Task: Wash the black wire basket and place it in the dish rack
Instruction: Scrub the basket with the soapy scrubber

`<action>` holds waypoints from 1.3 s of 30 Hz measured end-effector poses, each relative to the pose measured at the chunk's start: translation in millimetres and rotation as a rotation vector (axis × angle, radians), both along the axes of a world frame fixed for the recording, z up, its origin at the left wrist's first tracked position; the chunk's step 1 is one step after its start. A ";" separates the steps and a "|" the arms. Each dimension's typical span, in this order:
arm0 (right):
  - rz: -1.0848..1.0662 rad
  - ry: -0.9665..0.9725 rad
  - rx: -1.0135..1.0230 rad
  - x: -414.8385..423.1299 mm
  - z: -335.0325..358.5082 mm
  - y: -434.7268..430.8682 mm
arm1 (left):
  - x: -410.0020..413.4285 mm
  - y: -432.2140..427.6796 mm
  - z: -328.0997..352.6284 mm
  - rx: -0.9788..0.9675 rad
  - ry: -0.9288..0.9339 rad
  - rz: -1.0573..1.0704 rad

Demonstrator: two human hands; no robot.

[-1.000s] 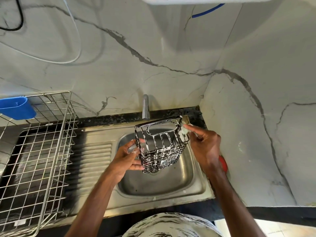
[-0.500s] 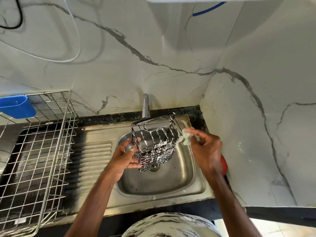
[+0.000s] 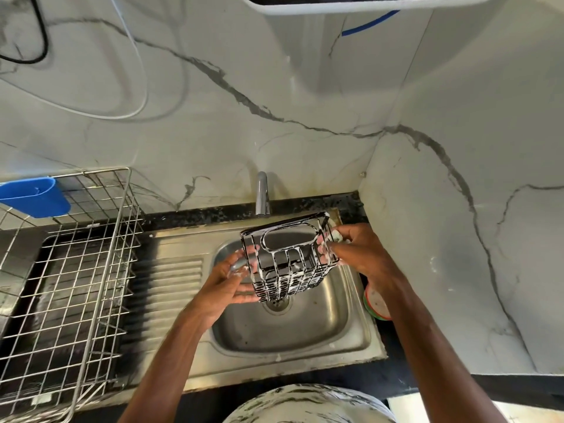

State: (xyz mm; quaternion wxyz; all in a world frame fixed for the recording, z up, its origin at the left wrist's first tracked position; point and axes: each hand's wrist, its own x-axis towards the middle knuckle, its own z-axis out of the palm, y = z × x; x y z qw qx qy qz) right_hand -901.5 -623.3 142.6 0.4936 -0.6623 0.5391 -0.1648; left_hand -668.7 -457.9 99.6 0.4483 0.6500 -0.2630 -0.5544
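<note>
Both forearms bare, no sleeves; left hand (image 3: 227, 283) and right hand (image 3: 363, 254) soap-flecked; white garment (image 3: 308, 404) with dark streaks, nearer than the sink (image 3: 293, 346)

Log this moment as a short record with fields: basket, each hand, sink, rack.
basket: black wire basket, soapy, tilted, held above the sink
left hand: left hand grips the basket's left side
right hand: right hand at the basket's right rim, pinching a pale scrub pad
sink: steel sink, no water seen running from the tap
rack: dish rack at left, basket not in it

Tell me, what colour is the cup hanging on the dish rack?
Blue. The cup hangs on the dish rack, seen in the head view.
</note>
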 end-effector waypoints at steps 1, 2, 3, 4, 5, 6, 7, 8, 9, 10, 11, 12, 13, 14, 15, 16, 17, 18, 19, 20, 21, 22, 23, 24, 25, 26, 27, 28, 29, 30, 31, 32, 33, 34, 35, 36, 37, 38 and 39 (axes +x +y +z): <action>0.000 -0.021 0.032 2.9 2.8 0.4 | 0.6 0.5 -1.9 0.007 0.046 0.011; 0.004 -0.034 0.053 5.8 5.2 0.7 | 2.1 0.8 -6.0 0.015 0.105 0.029; 0.009 -0.037 0.059 8.6 7.5 1.0 | 2.9 0.8 -8.9 0.030 0.159 0.056; 0.017 -0.028 0.044 11.3 9.9 1.9 | 3.8 0.7 -9.2 0.046 0.203 0.094; 0.021 -0.005 0.010 14.3 12.5 4.2 | 6.4 0.5 -11.3 0.069 0.224 0.144; 0.023 0.027 -0.038 17.4 13.6 6.9 | 8.1 0.4 -10.7 0.086 0.220 0.204; 0.023 0.055 -0.087 20.6 14.0 10.4 | 8.6 0.4 -8.9 0.095 0.167 0.266; 0.030 0.078 -0.132 23.7 13.2 13.8 | 7.3 0.7 -6.4 0.099 0.055 0.321; 0.043 0.105 -0.170 26.7 11.5 17.4 | 4.3 0.4 -3.8 0.099 -0.096 0.351; 0.060 0.136 -0.195 29.2 10.4 20.7 | 0.1 0.2 -2.8 0.090 -0.255 0.344; 0.073 0.168 -0.211 32.0 10.4 23.9 | -6.3 0.4 1.1 0.074 -0.368 0.300; 0.083 0.200 -0.223 34.4 10.1 25.8 | -15.4 0.0 8.9 0.079 -0.431 0.207; 0.092 0.228 -0.228 35.7 10.8 27.7 | -24.4 -1.1 15.3 0.101 -0.473 0.096; 0.105 0.246 -0.226 37.0 10.1 29.8 | -32.7 -2.8 19.7 0.138 -0.508 -0.018; 0.118 0.260 -0.236 38.2 10.4 32.7 | -39.8 -4.8 21.1 0.174 -0.558 -0.112; 0.126 0.269 -0.250 39.0 10.1 35.5 | -46.7 -8.3 22.2 0.205 -0.607 -0.161; 0.134 0.274 -0.259 40.1 10.2 38.4 | -51.1 -11.6 22.7 0.231 -0.627 -0.172; 0.137 0.266 -0.257 41.0 9.0 40.4 | -53.4 -13.8 22.6 0.245 -0.607 -0.166; 0.133 0.255 -0.255 42.2 9.1 42.4 | -55.6 -16.3 25.4 0.252 -0.578 -0.151; 0.122 0.241 -0.247 43.4 7.7 43.7 | -55.0 -19.1 24.0 0.262 -0.549 -0.132; 0.113 0.237 -0.238 44.7 7.5 45.5 | -54.5 -21.6 23.7 0.265 -0.526 -0.116; 0.106 0.235 -0.236 46.1 5.4 46.7 | -53.7 -23.5 24.5 0.271 -0.499 -0.099; 0.098 0.242 -0.244 47.6 4.6 48.6 | -52.6 -24.6 23.5 0.271 -0.465 -0.079; 0.093 0.247 -0.245 48.9 2.0 50.0 | -51.7 -25.6 22.8 0.269 -0.411 -0.055; 0.097 0.252 -0.248 49.6 1.0 52.1 | -51.5 -25.7 24.7 0.264 -0.333 -0.031; 0.108 0.256 -0.250 50.2 -1.4 53.7 | -50.0 -26.1 24.5 0.260 -0.249 -0.014; 0.122 0.269 -0.251 50.5 -2.5 55.2 | -47.5 -25.4 24.0 0.255 -0.186 -0.005; 0.137 0.278 -0.240 50.3 -4.3 56.2 | -44.6 -25.1 21.5 0.263 -0.141 -0.008; 0.153 0.278 -0.231 50.1 -6.2 56.8 | -42.4 -24.1 19.6 0.268 -0.120 -0.018; 0.169 0.267 -0.218 49.9 -8.5 56.5 | -41.1 -23.3 16.4 0.273 -0.117 -0.030; 0.183 0.256 -0.203 49.4 -9.1 56.4 | -41.0 -21.9 14.3 0.284 -0.115 -0.028; 0.193 0.238 -0.181 48.4 -9.6 55.5 | -41.3 -20.8 12.1 0.299 -0.098 -0.016; 0.197 0.208 -0.163 47.0 -7.2 54.6 | -41.5 -19.8 9.3 0.300 -0.082 -0.005; 0.200 0.173 -0.134 44.3 -3.8 53.3 | -41.5 -19.3 6.1 0.295 -0.066 0.010; 0.208 0.136 -0.101 40.8 0.8 52.2 | -41.1 -18.2 3.7 0.293 -0.051 0.018; 0.223 0.107 -0.064 36.9 4.4 50.8 | -39.9 -17.5 0.9 0.290 -0.038 0.030; 0.240 0.080 -0.036 33.7 6.9 49.8 | -37.9 -16.2 -3.3 0.280 -0.028 0.043; 0.247 0.068 -0.031 30.9 7.4 48.9 | -36.2 -15.2 -7.5 0.269 -0.015 0.058; 0.238 0.068 -0.044 28.6 7.8 48.7 | -35.3 -13.8 -9.4 0.257 -0.013 0.069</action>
